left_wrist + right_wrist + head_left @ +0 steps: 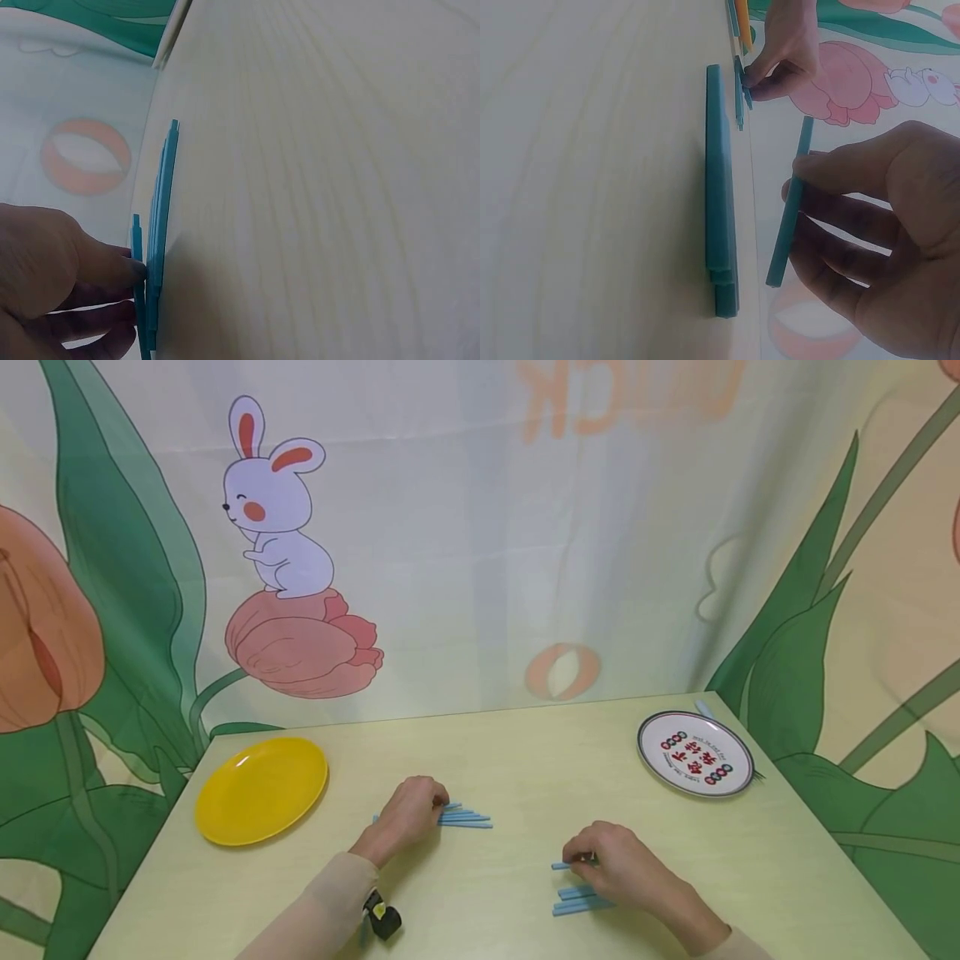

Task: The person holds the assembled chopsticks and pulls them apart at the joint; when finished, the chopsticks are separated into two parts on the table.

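My left hand (411,810) pinches a thin blue stick (137,255) between thumb and fingers. That stick stands just above or against a bunch of several blue sticks (468,820) lying roughly parallel on the table, partly hidden by the hand. On the right side, my right hand (618,868) holds one short blue stick (784,244) by thumb and fingers, lifted off the table. Below it, a few more blue sticks (579,906) lie side by side, their right ends behind the hand in the head view.
A yellow plate (262,791) is at the table's left. At the back right sits a white plate (697,781) with red writing and a dark rim, a light-blue piece (703,708) behind it. A printed curtain (465,568) hangs along the back edge.
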A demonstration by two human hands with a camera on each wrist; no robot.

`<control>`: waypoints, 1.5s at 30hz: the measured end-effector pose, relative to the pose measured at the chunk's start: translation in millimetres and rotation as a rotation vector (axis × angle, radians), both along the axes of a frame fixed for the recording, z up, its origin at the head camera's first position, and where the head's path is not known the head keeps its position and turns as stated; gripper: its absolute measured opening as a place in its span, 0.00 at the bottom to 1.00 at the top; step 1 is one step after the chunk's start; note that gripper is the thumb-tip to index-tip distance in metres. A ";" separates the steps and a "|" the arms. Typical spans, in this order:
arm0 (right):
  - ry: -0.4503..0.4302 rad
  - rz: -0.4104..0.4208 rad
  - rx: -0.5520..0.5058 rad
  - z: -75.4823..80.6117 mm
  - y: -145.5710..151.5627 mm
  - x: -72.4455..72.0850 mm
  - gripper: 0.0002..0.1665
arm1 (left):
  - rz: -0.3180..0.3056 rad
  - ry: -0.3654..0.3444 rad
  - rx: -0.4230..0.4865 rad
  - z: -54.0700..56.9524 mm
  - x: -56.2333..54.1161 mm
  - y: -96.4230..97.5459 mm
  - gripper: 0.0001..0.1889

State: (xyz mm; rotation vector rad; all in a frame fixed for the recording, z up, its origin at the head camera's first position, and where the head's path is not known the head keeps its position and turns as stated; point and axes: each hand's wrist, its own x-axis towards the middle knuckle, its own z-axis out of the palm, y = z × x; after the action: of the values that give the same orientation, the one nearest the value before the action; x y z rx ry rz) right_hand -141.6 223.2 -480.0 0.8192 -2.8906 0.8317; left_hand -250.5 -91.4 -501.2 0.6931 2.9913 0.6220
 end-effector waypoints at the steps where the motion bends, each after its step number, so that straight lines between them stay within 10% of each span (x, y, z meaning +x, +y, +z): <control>1: -0.001 0.000 0.005 -0.2 0.0 0.1 0.06 | -0.001 -0.003 -0.002 -0.2 0.0 0.0 0.06; 45: -0.088 0.111 0.088 -8.8 1.9 0.4 0.09 | -0.038 0.026 0.004 2.0 1.2 -2.0 0.06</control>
State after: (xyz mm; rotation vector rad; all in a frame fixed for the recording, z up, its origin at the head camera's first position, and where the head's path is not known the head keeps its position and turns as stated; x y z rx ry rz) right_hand -141.2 225.2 -488.8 0.9836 -3.0016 0.7731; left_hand -249.3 -93.4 -499.2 0.7620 2.9935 0.6214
